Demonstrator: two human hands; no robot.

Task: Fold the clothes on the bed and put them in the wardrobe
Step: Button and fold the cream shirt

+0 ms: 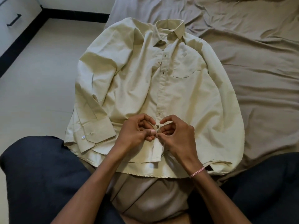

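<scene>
Now, shirt (178,88): front up on the bed (258,62), overhanging its left edge
Axis: collar (171,28) far, hem near
Left hand (137,131): fingers pinching the placket near the hem
Right hand (176,135): pinching the same spot, opposite side
Cuff (95,135): folded over the left front

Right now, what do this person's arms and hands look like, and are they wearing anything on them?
Both forearms are bare, with no sleeves, gloves, rings or watch in view. The left hand wears nothing. The right hand has a thin braided bracelet of pink and white thread at its wrist. Fingernails look short and unpainted.
</scene>
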